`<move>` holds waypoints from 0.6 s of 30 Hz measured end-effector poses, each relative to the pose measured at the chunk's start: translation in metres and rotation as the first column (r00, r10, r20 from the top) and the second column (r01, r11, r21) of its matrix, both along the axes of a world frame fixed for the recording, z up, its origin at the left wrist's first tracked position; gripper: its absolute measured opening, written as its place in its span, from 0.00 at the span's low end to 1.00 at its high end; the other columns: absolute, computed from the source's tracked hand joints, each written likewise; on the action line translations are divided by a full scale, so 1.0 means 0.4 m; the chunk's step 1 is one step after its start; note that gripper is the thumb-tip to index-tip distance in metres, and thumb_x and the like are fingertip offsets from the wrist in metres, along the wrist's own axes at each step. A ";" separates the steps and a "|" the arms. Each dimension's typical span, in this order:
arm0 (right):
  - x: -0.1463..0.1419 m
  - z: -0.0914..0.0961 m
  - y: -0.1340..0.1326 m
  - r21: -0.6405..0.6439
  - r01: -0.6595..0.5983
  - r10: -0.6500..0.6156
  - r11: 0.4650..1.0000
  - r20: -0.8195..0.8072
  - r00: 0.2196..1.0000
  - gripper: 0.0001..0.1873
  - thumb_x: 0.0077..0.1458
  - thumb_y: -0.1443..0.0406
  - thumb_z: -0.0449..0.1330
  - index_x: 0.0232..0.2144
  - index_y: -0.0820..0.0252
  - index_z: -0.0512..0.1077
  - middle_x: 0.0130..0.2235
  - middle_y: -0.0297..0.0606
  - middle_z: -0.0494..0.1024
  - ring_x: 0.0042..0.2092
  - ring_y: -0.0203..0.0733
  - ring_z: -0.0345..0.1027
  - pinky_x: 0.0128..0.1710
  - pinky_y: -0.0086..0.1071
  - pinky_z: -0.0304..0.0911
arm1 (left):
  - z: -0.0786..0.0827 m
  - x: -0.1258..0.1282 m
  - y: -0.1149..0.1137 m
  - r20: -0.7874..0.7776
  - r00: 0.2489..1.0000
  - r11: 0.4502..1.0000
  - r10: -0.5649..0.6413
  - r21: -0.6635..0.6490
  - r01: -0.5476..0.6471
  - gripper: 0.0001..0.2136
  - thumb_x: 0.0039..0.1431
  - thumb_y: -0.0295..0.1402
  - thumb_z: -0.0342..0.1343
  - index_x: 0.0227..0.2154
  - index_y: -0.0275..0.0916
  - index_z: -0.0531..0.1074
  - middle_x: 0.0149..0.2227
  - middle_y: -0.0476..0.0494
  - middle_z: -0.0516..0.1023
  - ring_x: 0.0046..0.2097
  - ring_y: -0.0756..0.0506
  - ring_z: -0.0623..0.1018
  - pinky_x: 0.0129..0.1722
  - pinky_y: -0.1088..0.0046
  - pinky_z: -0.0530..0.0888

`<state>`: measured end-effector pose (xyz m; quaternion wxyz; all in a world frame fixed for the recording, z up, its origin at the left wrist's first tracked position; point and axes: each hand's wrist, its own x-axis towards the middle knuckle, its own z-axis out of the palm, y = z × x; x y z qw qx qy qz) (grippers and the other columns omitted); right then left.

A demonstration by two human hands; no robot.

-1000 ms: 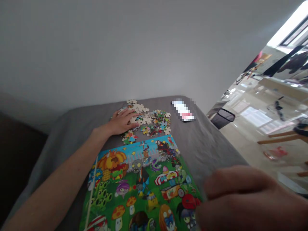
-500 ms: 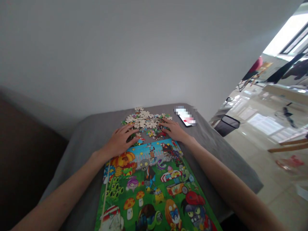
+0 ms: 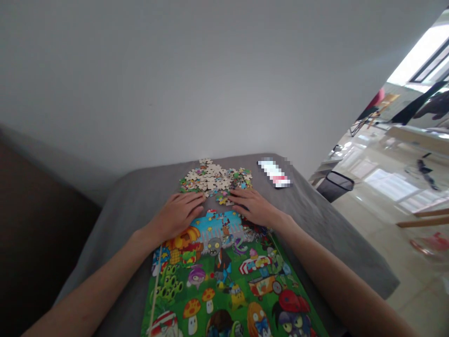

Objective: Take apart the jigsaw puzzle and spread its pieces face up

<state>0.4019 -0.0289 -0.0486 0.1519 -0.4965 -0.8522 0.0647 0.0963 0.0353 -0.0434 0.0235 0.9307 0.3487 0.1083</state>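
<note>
My left hand [image 3: 180,213] lies palm down with its fingers stretched out at the top left corner of a cartoon jigsaw puzzle [image 3: 219,276]. Its fingertips reach the near left edge of a heap of loose puzzle pieces [image 3: 210,179]. Opposite it, my right hand [image 3: 255,207] rests flat over the puzzle's top right corner, fingers extended towards the heap's near side. Many of the heaped pieces show pale backs; others show coloured print. A few colourful pieces [image 3: 222,200] lie between the two hands. Whatever is under the palms is hidden.
A phone [image 3: 274,173] with a blurred screen lies at the table's back right. Grey cloth [image 3: 122,201] covers the table, which stands against a pale wall [image 3: 210,84]. On the floor to the right is a dark mesh bin [image 3: 333,186].
Both hands have drawn slightly back towards me, and their fingers are less spread. Loose pieces near the puzzle's top edge have shifted. The view has moved slightly.
</note>
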 end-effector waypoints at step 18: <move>0.010 -0.001 0.018 0.078 0.258 -0.262 0.963 0.045 0.964 0.23 0.73 0.58 0.50 0.58 0.64 0.76 0.66 0.50 0.71 0.67 0.55 0.62 0.67 0.51 0.59 | 0.011 -0.011 -0.002 -0.027 0.982 0.981 0.186 0.068 -0.184 0.24 0.73 0.46 0.42 0.60 0.45 0.75 0.64 0.45 0.75 0.68 0.33 0.67 0.64 0.46 0.65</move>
